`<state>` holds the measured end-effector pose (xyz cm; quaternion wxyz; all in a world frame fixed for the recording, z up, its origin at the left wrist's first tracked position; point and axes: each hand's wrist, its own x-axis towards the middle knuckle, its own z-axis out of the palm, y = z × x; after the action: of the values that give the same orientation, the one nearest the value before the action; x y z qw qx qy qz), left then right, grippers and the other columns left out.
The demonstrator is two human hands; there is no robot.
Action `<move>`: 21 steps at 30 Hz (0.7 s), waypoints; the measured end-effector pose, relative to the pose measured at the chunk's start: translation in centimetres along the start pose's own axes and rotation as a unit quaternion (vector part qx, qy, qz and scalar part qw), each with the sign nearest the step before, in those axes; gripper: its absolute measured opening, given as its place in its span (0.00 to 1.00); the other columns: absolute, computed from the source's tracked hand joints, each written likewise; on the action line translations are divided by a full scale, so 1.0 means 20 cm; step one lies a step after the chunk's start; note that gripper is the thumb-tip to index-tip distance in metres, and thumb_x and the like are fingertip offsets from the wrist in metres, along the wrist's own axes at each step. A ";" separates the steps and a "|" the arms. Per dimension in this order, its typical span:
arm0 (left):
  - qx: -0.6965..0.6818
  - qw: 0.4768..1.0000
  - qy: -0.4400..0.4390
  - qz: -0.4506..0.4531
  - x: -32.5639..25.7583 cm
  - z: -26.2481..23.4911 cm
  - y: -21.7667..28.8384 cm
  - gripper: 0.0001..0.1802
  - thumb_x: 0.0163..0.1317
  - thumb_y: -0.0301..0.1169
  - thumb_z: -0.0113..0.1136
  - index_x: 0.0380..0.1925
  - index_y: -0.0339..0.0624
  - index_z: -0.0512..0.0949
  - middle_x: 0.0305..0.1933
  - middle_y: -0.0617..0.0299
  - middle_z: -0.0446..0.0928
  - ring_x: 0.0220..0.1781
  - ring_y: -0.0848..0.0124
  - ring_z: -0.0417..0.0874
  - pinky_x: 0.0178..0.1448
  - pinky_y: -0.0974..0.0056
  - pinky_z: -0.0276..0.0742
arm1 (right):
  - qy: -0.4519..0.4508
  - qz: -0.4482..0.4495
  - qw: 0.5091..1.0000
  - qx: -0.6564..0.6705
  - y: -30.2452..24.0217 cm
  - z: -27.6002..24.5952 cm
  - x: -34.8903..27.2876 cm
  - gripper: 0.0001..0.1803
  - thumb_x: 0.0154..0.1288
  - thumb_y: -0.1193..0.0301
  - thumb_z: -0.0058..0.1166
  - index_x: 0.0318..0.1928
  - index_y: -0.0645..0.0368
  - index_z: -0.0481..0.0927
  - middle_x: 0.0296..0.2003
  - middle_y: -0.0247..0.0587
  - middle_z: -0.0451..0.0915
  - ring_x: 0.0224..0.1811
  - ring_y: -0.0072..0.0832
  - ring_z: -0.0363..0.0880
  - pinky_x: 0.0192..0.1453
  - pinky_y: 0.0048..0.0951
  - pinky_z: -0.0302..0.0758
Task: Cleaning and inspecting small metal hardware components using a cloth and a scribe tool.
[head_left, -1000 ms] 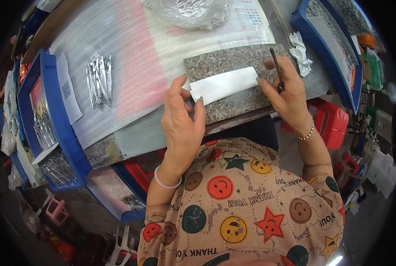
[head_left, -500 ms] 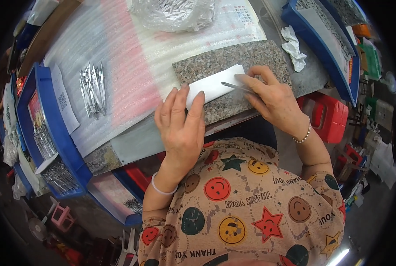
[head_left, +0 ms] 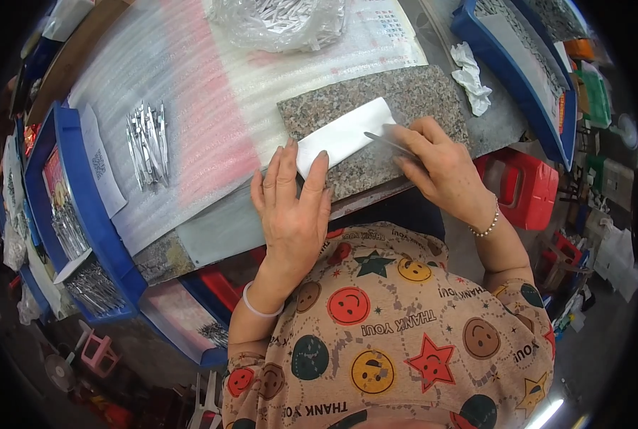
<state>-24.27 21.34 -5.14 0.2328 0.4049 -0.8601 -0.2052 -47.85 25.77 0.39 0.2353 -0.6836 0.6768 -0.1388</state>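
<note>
White paper [head_left: 340, 134] on granite slab [head_left: 430, 93], 12 o'clock. My left hand [head_left: 290, 214], unclenched, at its 8 o'clock end; my right hand [head_left: 444, 171] grasps slim tool [head_left: 388, 141], 4 o'clock. Folding appears done; remainder unclear.

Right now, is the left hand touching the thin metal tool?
Apart. The head view plainly shows part of the white strip between the left hand and the thin metal tool.

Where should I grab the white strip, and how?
Probably pinch the white strip midway along its far long edge, coming from beyond it: that edge lies uncovered, while the left hand is at one end and the right hand, holding a thin tool, near the other.
</note>
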 end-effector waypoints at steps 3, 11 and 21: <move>-0.005 1.000 0.005 -0.003 0.00 -0.01 0.00 0.29 0.53 0.27 0.66 0.58 0.47 0.75 0.67 0.44 0.64 0.67 0.51 0.66 0.68 0.43 0.55 | -0.016 0.018 0.999 -0.023 -0.03 -0.01 0.02 0.24 0.60 0.75 0.56 0.59 0.54 0.73 0.37 0.44 0.72 0.31 0.40 0.78 0.35 0.35 0.75; 0.014 1.000 -0.023 0.003 0.02 -0.02 -0.03 0.30 0.54 0.29 0.66 0.60 0.47 0.73 0.68 0.44 0.63 0.69 0.50 0.63 0.67 0.40 0.54 | 0.015 -0.002 1.000 -0.015 -0.03 -0.02 -0.01 0.17 0.63 0.71 0.55 0.52 0.56 0.76 0.33 0.44 0.73 0.30 0.43 0.78 0.33 0.39 0.76; -0.001 0.998 -0.040 0.051 0.08 -0.05 -0.07 0.30 0.54 0.32 0.66 0.59 0.42 0.72 0.70 0.48 0.63 0.71 0.51 0.62 0.68 0.40 0.52 | 0.061 -0.046 0.997 -0.020 -0.05 0.04 -0.02 0.18 0.56 0.75 0.60 0.49 0.57 0.76 0.47 0.42 0.76 0.35 0.41 0.82 0.36 0.36 0.79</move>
<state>-23.78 19.04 -4.68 0.2088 0.3516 -0.8881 -0.2099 -46.62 26.31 0.31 0.1731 -0.7086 0.6605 -0.1776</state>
